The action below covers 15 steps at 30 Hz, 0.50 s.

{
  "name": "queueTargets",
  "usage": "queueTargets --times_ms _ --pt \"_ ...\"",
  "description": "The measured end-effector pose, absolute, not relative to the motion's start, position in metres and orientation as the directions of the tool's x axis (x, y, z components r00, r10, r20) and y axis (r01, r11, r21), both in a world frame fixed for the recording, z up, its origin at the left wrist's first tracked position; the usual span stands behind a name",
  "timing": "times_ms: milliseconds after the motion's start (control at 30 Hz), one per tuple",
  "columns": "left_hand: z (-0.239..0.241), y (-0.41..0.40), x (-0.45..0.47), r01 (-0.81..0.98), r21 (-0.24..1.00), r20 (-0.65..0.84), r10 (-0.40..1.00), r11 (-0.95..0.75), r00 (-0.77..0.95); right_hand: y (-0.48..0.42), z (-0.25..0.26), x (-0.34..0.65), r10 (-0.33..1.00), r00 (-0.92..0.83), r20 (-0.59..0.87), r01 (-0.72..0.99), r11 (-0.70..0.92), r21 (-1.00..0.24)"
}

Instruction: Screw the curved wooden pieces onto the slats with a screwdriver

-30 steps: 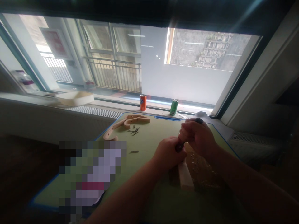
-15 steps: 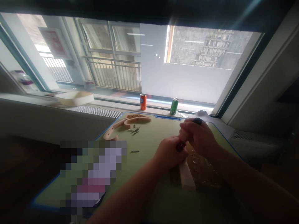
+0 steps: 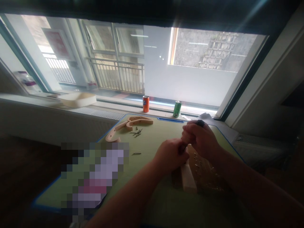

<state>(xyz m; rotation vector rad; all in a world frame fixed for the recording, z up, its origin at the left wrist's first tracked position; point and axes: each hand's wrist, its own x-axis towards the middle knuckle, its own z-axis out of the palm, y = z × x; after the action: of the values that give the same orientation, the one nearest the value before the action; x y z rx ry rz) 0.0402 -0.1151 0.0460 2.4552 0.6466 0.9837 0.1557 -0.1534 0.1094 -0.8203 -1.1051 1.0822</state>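
My right hand (image 3: 198, 136) is closed around a screwdriver, whose black handle end (image 3: 200, 123) pokes out above the fist; its shaft and tip are hidden. Right below, my left hand (image 3: 174, 153) touches the right one and is curled shut over the far end of a pale wooden block (image 3: 189, 180). What its fingers pinch there is in shadow and hidden. The block lies lengthwise on a brown board (image 3: 205, 174), where small shiny pieces are scattered to the right. Several loose screws (image 3: 136, 133) lie left of my hands, with a single screw (image 3: 136, 154) nearer to me.
Curved wooden hooks (image 3: 140, 119) with holes lie at the back left of the green table (image 3: 152, 136). An orange can (image 3: 145, 104), a green can (image 3: 177, 109) and a cream tray (image 3: 78, 100) stand on the windowsill. A blurred-out patch (image 3: 95, 180) covers the table's left side.
The hands stay together at the block, with the left hand and the block's near end shifted very slightly left. The screws and hooks lie as before.
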Motion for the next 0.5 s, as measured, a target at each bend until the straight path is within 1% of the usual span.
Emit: queueTargets --times_ms 100,167,233,333,500 --pt "0.053 -0.114 0.036 0.3 0.497 0.566 0.566 -0.814 0.599 -0.153 0.11 0.156 0.954 0.09 0.286 -0.233 0.299 -0.925" --pt "0.057 -0.114 0.033 0.345 0.494 0.617 0.601 -0.798 0.508 -0.153 0.11 0.157 0.955 0.105 0.276 -0.21 0.293 -0.933" --pt "0.06 -0.115 0.032 0.339 0.514 0.668 0.616 -0.788 0.419 -0.152 0.11 0.157 0.957 0.125 0.263 -0.202 0.284 -0.937" --pt "0.067 -0.119 0.035 0.195 0.532 0.743 0.565 -0.824 0.359 -0.152 0.111 0.157 0.959 0.128 0.252 -0.197 0.274 -0.941" --pt "0.096 -0.13 0.047 -0.076 0.47 0.824 0.407 -0.879 0.394 -0.154 0.115 0.159 0.95 0.193 0.246 -0.222 0.286 -0.932"
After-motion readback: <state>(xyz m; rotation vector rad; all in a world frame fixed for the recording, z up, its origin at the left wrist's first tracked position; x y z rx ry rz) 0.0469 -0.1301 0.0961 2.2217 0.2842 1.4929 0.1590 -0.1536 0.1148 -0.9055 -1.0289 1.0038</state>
